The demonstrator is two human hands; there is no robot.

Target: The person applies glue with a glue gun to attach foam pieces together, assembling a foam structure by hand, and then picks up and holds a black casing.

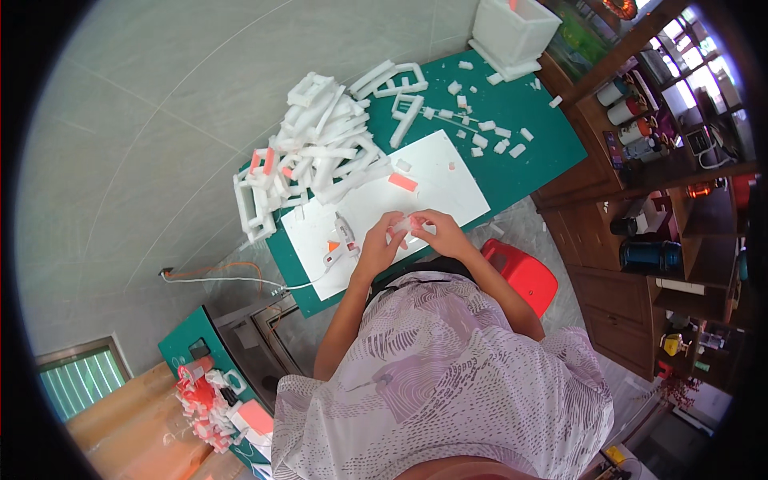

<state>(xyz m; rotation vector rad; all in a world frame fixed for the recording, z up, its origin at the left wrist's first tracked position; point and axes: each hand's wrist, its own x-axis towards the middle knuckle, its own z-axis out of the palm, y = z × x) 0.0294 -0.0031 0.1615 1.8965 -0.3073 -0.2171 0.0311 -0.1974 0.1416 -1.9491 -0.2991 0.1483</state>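
Close together over the front of a white board [456, 172], my two hands pinch a small white and pink foam piece [409, 225] between them. My left hand [381, 240] grips its left side with thumb and fingers. From the other side, my right hand [441, 231] closes on it, and the fingers partly cover its shape. A white hot glue gun [344, 238] lies on the board just left of my left hand, its cord running off to the left. Beyond my fingers rests a flat pink foam block [402, 182], with a small white piece [403, 166] beside it.
A heap of white foam strips and frames [324, 136] covers the far left of the green table [552, 136]. Small foam offcuts [480, 140] are scattered at the far right, near a white bin [512, 40]. A red stool [524, 276] stands by my right arm; wooden shelves [616, 256] line the right.
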